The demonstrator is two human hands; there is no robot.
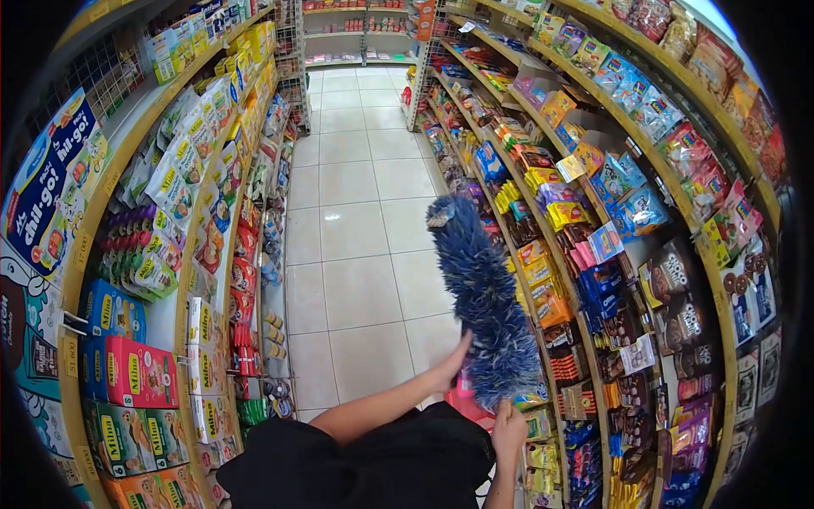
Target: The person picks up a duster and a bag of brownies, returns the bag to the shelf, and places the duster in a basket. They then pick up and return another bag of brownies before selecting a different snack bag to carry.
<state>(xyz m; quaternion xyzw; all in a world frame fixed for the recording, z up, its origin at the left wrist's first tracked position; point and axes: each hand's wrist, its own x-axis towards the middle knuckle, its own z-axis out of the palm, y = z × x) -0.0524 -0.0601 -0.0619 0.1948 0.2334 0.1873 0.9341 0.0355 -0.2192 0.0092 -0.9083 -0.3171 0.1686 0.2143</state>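
Observation:
A fluffy blue-grey duster (487, 297) slants across the middle of the view, with its far tip over the floor and its near end at my body. My right hand (509, 428) is closed around the duster's near end; the handle is hidden in the fingers. Against the duster's left side is my left hand (455, 369), fingers stretched upward and partly hidden behind the fibres. Just below my left hand, a pink object (465, 400) shows in part, and I cannot make out what it is. Packaged snacks on the right-hand shelves lie close beside the duster.
Shelves of boxes and pouches (140, 373) line the left side. On the right, tiered shelves hold chocolate and biscuit packs (551, 208). A white tiled aisle (352, 204) runs between them to a back shelf (360, 42). Price tags (606, 243) stick out from the right shelf edges.

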